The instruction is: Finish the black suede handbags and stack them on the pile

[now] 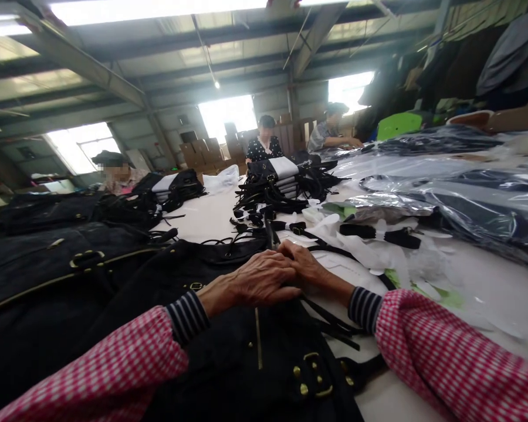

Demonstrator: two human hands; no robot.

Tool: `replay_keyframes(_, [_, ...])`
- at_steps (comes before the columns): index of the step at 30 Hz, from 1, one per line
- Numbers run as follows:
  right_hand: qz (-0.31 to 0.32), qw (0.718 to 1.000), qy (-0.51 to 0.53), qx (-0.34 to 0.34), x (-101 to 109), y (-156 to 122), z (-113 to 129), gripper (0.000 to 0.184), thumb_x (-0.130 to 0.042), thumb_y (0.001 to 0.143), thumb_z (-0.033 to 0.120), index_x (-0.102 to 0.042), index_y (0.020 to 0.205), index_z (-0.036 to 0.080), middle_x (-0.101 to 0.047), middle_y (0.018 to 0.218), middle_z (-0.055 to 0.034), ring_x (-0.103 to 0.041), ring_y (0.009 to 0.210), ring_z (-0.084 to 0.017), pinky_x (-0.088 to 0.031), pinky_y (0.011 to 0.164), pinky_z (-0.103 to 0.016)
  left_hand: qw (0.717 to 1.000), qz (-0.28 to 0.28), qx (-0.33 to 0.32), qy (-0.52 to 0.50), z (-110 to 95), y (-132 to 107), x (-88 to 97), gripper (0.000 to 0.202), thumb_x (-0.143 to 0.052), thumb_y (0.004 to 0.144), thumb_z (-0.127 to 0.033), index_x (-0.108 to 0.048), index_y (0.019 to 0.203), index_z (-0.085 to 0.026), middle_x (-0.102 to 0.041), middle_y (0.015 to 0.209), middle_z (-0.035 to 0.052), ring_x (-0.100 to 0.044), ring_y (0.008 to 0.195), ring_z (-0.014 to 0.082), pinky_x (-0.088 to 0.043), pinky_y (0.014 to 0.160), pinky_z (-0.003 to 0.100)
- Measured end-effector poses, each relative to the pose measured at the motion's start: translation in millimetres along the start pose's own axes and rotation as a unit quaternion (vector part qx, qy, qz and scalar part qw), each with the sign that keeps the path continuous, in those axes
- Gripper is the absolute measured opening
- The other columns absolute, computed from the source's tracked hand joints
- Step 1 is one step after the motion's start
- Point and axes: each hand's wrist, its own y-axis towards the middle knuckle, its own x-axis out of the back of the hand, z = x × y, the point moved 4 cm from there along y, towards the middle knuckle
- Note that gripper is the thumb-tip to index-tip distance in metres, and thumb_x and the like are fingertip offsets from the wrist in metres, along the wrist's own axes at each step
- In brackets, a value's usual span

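Observation:
A black bag (229, 351) with gold-coloured buckles and a gold zip lies flat in front of me. Over its upper right edge my two hands meet, fingers curled and touching. My left hand (261, 278) is closed, back of the hand up, and partly covers the other's fingers. A thin black strap (270, 231) sticks up from between my hands. My right hand (308, 266) is closed at the strap's lower end. Exactly how each hand's fingertips grip it is hidden. Loose black straps (334, 319) lie beside the bag, under my right wrist.
More black bags (70, 264) lie to the left. Ahead stands a stack of black bags with white wrapping (275, 176). At right are clear plastic-wrapped goods (475, 205), white paper scraps (391, 252) and a bundled black strap (378, 234). Several people sit across the table (193, 217).

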Motion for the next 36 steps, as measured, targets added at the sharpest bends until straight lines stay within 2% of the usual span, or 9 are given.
replay_keyframes(3, [0.030, 0.995, -0.085, 0.049, -8, -13, 2, 0.018, -0.064, 0.087, 0.031, -0.054, 0.098, 0.019, -0.058, 0.094, -0.0012, -0.053, 0.081, -0.016, -0.042, 0.073, -0.029, 1.000, 0.017, 0.008, 0.024, 3, -7, 2.3, 0.037, -0.044, 0.103, -0.051, -0.069, 0.111, -0.026, -0.073, 0.091, 0.0025, -0.063, 0.086, 0.0189, -0.036, 0.081, 0.035])
replay_keyframes(5, [0.031, 0.986, -0.153, 0.064, -9, -18, 5, 0.015, -0.062, 0.088, 0.025, -0.054, 0.100, 0.019, -0.056, 0.099, -0.0026, -0.053, 0.086, -0.017, -0.041, 0.076, -0.029, 0.997, 0.047, 0.020, 0.055, 8, -15, 3.6, 0.040, -0.043, 0.104, -0.046, -0.072, 0.090, -0.022, -0.071, 0.076, 0.0031, -0.060, 0.072, 0.0174, -0.032, 0.075, 0.037])
replay_keyframes(8, [0.041, 0.975, -0.205, 0.075, -10, -18, 8, 0.020, -0.062, 0.085, 0.016, -0.055, 0.104, 0.019, -0.055, 0.104, -0.0039, -0.053, 0.094, -0.018, -0.042, 0.080, -0.029, 0.997, 0.045, 0.015, 0.055, 13, -35, 10.1, 0.047, -0.045, 0.103, -0.037, -0.062, 0.064, -0.018, -0.066, 0.066, 0.0029, -0.054, 0.065, 0.0148, -0.030, 0.075, 0.038])
replay_keyframes(12, [0.037, 0.966, -0.238, 0.097, -13, -16, 7, 0.016, -0.063, 0.087, 0.015, -0.057, 0.101, 0.019, -0.057, 0.106, -0.0049, -0.053, 0.101, -0.019, -0.043, 0.087, -0.030, 0.999, 0.013, 0.011, 0.039, 18, -67, 9.6, 0.039, -0.044, 0.104, -0.037, -0.062, 0.075, -0.020, -0.067, 0.080, 0.0025, -0.056, 0.081, 0.0171, -0.033, 0.084, 0.037])
replay_keyframes(17, [0.042, 0.938, -0.327, 0.107, -17, -20, 13, 0.011, -0.062, 0.089, 0.017, -0.060, 0.100, 0.018, -0.060, 0.107, -0.0076, -0.054, 0.102, -0.022, -0.042, 0.087, -0.032, 0.998, -0.019, 0.048, 0.027, 18, -81, -3.4, 0.027, -0.041, 0.106, -0.036, -0.063, 0.100, -0.021, -0.065, 0.122, 0.0041, -0.051, 0.117, 0.0206, -0.031, 0.104, 0.036])
replay_keyframes(21, [0.079, 0.910, -0.398, 0.091, -17, -11, 28, 0.006, -0.057, 0.092, 0.017, -0.063, 0.093, 0.017, -0.064, 0.099, -0.0084, -0.058, 0.094, -0.022, -0.039, 0.079, -0.032, 0.999, 0.000, 0.050, 0.016, 12, -68, -1.5, 0.035, -0.042, 0.104, -0.050, -0.059, 0.097, -0.020, -0.067, 0.102, 0.0053, -0.055, 0.100, 0.0213, -0.034, 0.097, 0.038])
replay_keyframes(25, [0.113, 0.931, -0.339, 0.067, -21, 8, 40, 0.009, -0.059, 0.091, 0.024, -0.066, 0.092, 0.018, -0.069, 0.092, -0.0065, -0.062, 0.087, -0.022, -0.038, 0.073, -0.031, 0.999, -0.015, 0.033, 0.018, 7, -60, 9.1, 0.046, -0.048, 0.096, -0.065, -0.061, 0.098, -0.021, -0.067, 0.101, 0.0043, -0.053, 0.100, 0.0232, -0.032, 0.091, 0.040])
replay_keyframes(30, [0.155, 0.965, -0.192, 0.092, -44, 21, 34, 0.025, -0.061, 0.090, 0.028, -0.068, 0.111, 0.018, -0.072, 0.108, -0.0078, -0.064, 0.097, -0.024, -0.044, 0.079, -0.031, 1.000, -0.003, 0.019, 0.019, 2, -61, 13.4, 0.051, -0.048, 0.097, -0.063, -0.062, 0.075, -0.019, -0.070, 0.089, 0.0023, -0.053, 0.103, 0.0237, -0.027, 0.095, 0.044])
replay_keyframes(36, [0.165, 0.960, -0.158, 0.163, -55, 21, 12, 0.032, -0.066, 0.085, 0.029, -0.061, 0.113, 0.013, -0.064, 0.106, -0.0086, -0.058, 0.096, -0.024, -0.046, 0.090, -0.037, 0.999, 0.005, 0.030, 0.037, -15, -59, 4.9, 0.041, -0.046, 0.102, -0.051, -0.065, 0.085, -0.019, -0.067, 0.084, 0.0056, -0.056, 0.090, 0.0225, -0.030, 0.099, 0.043])
